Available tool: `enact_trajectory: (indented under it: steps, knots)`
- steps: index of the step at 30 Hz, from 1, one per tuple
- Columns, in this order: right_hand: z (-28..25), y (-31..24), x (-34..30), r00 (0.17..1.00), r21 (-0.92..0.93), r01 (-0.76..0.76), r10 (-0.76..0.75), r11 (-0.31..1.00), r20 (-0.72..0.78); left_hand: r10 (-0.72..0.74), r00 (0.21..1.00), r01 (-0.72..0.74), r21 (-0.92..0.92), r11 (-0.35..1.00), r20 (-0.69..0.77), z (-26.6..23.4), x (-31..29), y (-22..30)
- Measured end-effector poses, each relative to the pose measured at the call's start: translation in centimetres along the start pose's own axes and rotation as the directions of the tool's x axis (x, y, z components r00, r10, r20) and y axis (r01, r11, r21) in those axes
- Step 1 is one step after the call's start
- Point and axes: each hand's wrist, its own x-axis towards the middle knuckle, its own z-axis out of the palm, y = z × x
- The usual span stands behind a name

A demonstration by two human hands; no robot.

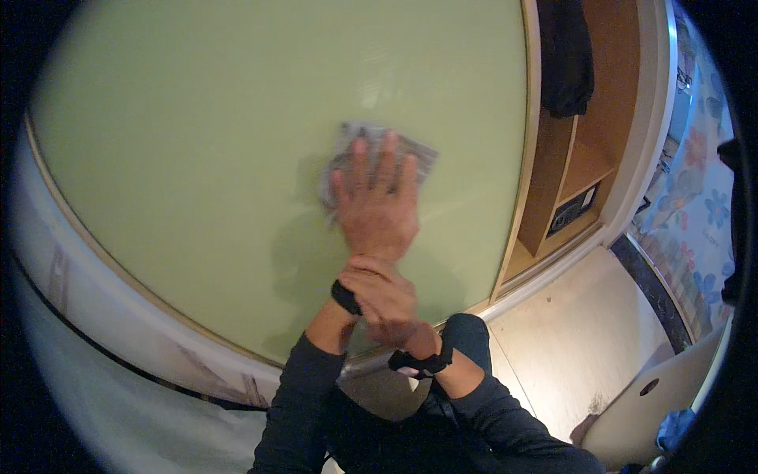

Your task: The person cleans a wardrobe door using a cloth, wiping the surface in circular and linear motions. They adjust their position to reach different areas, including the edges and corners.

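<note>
My left hand [377, 213] lies flat with its fingers spread, pressing a grey cloth [425, 157] against a glossy pale green panel [197, 158]. The cloth's edges stick out past the fingertips and beside the hand. My right hand [383, 292] is closed around my left wrist, just past a black wristband [345, 299]. A second black band [422, 362] sits on my right wrist. The hand and cloth are slightly blurred, and the underside of the cloth is hidden.
Right of the panel's wooden edge opens a cabinet [592, 154] with shelves, a hanging dark garment [567, 59] and a black box [570, 212]. Below it is a pale floor [568, 340]. A flowered curtain [695, 197] hangs at far right. Grey-green fabric [158, 395] lies lower left.
</note>
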Motion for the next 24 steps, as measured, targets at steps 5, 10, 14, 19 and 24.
enact_trajectory:
  steps: [5, 10, 14, 19, 24]
  knots:
    - [-1.3, -0.1, -4.0, 0.971, -0.048, -0.235, 0.232, 0.971, -0.066, 0.209, 0.949, -0.166, -0.188, 0.968, 0.237, 3.2, -5.3, 2.5]
    - [-0.3, 0.6, -6.2, 0.988, 0.127, -0.150, 0.146, 0.980, 0.044, 0.173, 0.961, -0.159, -0.083, 0.984, 0.218, 2.6, -7.0, 1.9]
    - [-2.6, 0.1, -1.7, 0.982, 0.047, -0.112, 0.103, 0.993, 0.161, 0.068, 0.990, -0.075, 0.053, 0.996, 0.124, 0.2, -0.2, 1.9]
    - [-5.8, 1.8, -0.3, 0.980, -0.068, -0.108, 0.095, 0.992, -0.174, 0.255, 0.962, -0.249, -0.074, 0.966, 0.096, 3.8, 3.0, 5.9]
    - [-5.6, 1.8, -4.2, 0.917, -0.101, -0.313, 0.273, 0.944, -0.290, 0.452, 0.841, -0.350, -0.338, 0.873, 0.298, 7.3, -3.9, 8.5]
